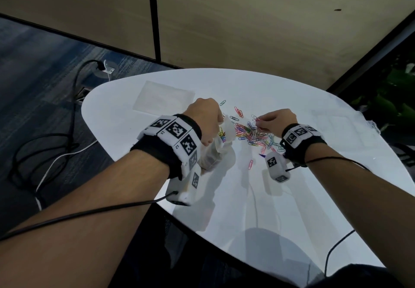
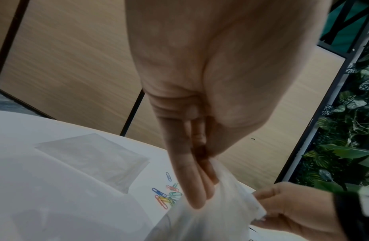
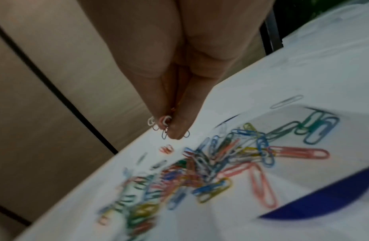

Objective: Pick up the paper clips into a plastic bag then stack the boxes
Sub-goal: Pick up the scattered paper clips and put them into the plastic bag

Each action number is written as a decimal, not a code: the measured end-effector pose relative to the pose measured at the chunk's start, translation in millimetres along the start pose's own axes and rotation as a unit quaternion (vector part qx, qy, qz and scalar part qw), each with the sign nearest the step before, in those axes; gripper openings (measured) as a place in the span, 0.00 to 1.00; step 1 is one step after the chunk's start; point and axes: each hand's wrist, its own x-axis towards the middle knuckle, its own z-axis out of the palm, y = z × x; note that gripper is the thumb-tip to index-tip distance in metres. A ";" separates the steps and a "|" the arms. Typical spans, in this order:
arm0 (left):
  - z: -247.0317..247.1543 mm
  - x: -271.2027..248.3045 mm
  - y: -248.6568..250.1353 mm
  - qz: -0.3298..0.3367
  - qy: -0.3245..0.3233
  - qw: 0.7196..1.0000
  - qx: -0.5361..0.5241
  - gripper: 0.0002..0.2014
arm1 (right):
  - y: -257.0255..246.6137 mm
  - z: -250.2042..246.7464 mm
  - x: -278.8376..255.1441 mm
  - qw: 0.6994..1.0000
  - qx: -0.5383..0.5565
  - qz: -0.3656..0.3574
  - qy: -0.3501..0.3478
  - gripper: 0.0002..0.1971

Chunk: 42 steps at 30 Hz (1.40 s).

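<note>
A heap of coloured paper clips (image 1: 253, 135) lies mid-table, spread wide in the right wrist view (image 3: 220, 161). My left hand (image 1: 219, 119) pinches the rim of a crumpled clear plastic bag (image 1: 221, 146) and holds it up beside the heap; some clips show inside it. The left fingers (image 2: 197, 187) grip the bag's rim (image 2: 218, 210). My right hand (image 1: 260, 122) hovers over the heap and pinches a few clips between thumb and fingers (image 3: 171, 127). Its fingers (image 2: 268, 195) are close to the bag's mouth. I cannot make out any box for certain.
Flat clear bags (image 1: 164, 97) lie stacked at the far left of the white table (image 1: 247, 209). Stray clips (image 2: 167, 194) lie beyond the bag. Something clear sits at the table's right edge (image 1: 371, 124). A dark blue shape (image 3: 334, 200) lies near my right wrist. Cables trail over the floor.
</note>
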 end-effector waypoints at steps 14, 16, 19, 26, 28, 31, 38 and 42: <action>18.6 -5.5 18.7 0.020 0.017 0.999 -0.024 0.13 | -45.4 28.7 -116.8 0.914 0.350 0.058 -0.195 0.12; 17.6 -6.6 20.0 0.031 0.010 0.999 -0.021 0.13 | -49.5 32.4 -114.3 0.933 0.316 0.039 -0.168 0.09; 17.0 -8.2 22.2 0.043 -0.010 0.999 -0.017 0.13 | -48.0 35.0 -110.3 0.953 0.263 0.023 -0.147 0.03; 13.0 -10.8 19.5 0.057 0.002 0.998 -0.003 0.15 | -52.8 36.3 -114.9 0.989 -0.014 -0.111 -0.099 0.11; 12.3 -11.1 17.3 0.055 0.004 0.998 -0.012 0.15 | -56.2 31.0 -119.1 0.982 -0.070 -0.161 -0.075 0.10; 13.1 -10.4 12.4 0.048 0.014 0.999 -0.017 0.15 | -58.2 23.3 -117.4 0.975 -0.071 -0.194 -0.084 0.10; -1.3 -7.6 -11.7 -0.018 0.059 0.998 -0.027 0.14 | -13.4 5.0 -54.4 0.966 -0.229 -0.111 -0.046 0.16; -5.2 -10.0 -12.2 -0.016 0.051 0.998 -0.025 0.13 | 12.6 22.6 -35.9 0.915 -0.366 -0.140 -0.100 0.30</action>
